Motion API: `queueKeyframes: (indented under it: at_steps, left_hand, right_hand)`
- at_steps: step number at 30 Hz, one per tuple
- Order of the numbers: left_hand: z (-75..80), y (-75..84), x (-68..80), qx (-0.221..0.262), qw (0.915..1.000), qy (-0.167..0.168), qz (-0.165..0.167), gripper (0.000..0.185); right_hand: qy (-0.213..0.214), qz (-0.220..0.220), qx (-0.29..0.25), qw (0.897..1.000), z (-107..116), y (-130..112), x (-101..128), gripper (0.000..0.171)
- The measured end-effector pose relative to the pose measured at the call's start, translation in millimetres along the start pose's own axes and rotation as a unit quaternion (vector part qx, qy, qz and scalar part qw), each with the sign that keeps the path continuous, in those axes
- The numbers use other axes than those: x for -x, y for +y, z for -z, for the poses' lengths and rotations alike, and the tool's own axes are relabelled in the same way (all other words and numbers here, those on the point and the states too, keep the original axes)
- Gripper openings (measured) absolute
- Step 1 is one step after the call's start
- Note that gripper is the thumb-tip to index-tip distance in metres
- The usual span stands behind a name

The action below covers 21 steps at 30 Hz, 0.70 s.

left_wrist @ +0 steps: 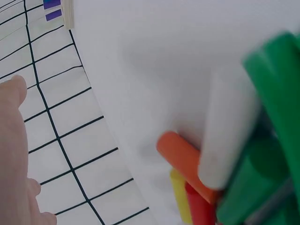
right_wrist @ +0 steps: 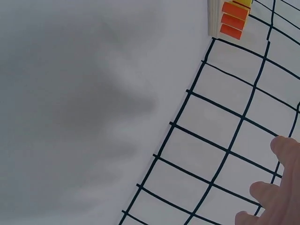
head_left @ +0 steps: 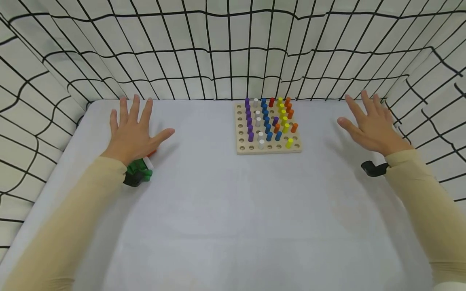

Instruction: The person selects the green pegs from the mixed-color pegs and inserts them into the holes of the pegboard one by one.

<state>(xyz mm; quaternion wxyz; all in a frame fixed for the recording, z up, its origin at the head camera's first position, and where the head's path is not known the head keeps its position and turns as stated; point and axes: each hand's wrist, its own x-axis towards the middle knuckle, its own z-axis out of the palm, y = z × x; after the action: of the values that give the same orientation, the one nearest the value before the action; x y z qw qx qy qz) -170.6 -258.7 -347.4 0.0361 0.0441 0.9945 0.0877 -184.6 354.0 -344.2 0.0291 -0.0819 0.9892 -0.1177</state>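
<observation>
Both hands are held above the white table with fingers spread and nothing in them. My left hand [head_left: 132, 135] is at the far left, over a small pile of loose pegs that it partly hides. In the left wrist view the pile shows green pegs [left_wrist: 276, 89], a white peg [left_wrist: 229, 131], an orange peg [left_wrist: 180, 159], a yellow peg [left_wrist: 180, 192] and a red peg [left_wrist: 199, 204]. At the far right hovers my right hand [head_left: 375, 125], its shadow on the table. Between the hands stands a wooden pegboard [head_left: 255, 152] with upright purple, white, blue, yellow, orange and red pegs, some holes bare.
A white wall with a black wire grid [head_left: 218, 36] rises along the table's back edge and both sides. The pegboard sits close to that back edge. Black wrist cameras [head_left: 374, 169] hang beneath the sleeves. The white tabletop [head_left: 233, 210] stretches toward me.
</observation>
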Motion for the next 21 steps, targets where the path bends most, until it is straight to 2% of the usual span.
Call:
queueKeyframes:
  at_steps: [11, 21]
  left_hand:
    - [-13.6, 32.7, -14.3, 0.023, 0.9992, 0.019, -0.028, 0.106]
    - [-28.5, 61.6, -21.4, 0.033, 0.9977, 0.023, -0.055, 0.105]
  right_hand:
    - [0.012, 0.024, -0.067, 0.997, -11.2, -16.7, -12.8, 0.087]
    - [0.004, 0.009, -0.152, 0.988, -29.4, -30.4, -27.8, 0.081]
